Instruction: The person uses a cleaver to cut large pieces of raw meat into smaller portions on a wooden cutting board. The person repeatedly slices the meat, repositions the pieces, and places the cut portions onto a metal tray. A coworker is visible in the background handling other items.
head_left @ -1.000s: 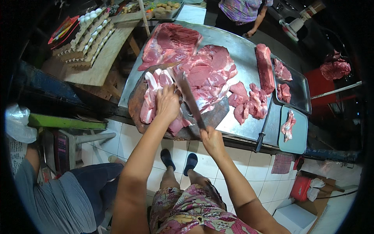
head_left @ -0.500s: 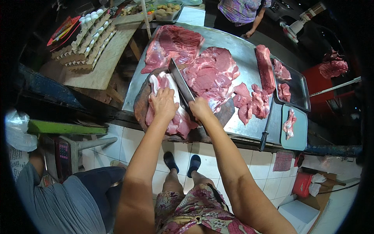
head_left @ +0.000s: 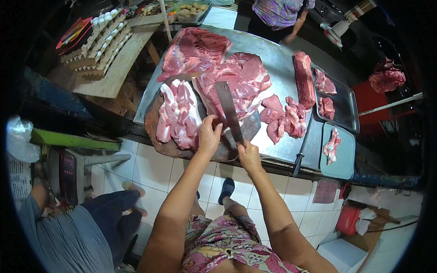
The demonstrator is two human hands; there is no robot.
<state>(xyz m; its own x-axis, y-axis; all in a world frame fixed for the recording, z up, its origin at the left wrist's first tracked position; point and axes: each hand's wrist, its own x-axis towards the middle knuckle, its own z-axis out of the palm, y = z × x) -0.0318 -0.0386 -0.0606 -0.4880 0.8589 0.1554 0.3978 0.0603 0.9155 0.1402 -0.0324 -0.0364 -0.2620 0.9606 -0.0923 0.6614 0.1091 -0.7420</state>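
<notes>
My right hand (head_left: 249,155) is closed round the handle of a broad cleaver (head_left: 230,109), its dark blade pointing away and slightly left. The blade stands above the block's right part and overlaps a big cut of raw meat behind it. My left hand (head_left: 210,136) is beside the blade with bent fingers apart, and no object shows in it. Left of that hand, pork pieces with white fat (head_left: 180,113) lie on the round wooden chopping block (head_left: 152,120). A small pale bit lies near the left fingertips.
On the metal table (head_left: 273,57) are a large ribbed slab (head_left: 193,50), a long loin (head_left: 304,79), smaller chunks (head_left: 291,118) and a sharpening steel (head_left: 300,154). Trays (head_left: 350,159) stand right. Egg cartons (head_left: 102,45) sit left. One person stands opposite; another sits lower left.
My left hand has left the pork and moved right, beside the cleaver. The right hand has drawn the cleaver right and nearer me, off the pork, whose pieces now lie spread on the block.
</notes>
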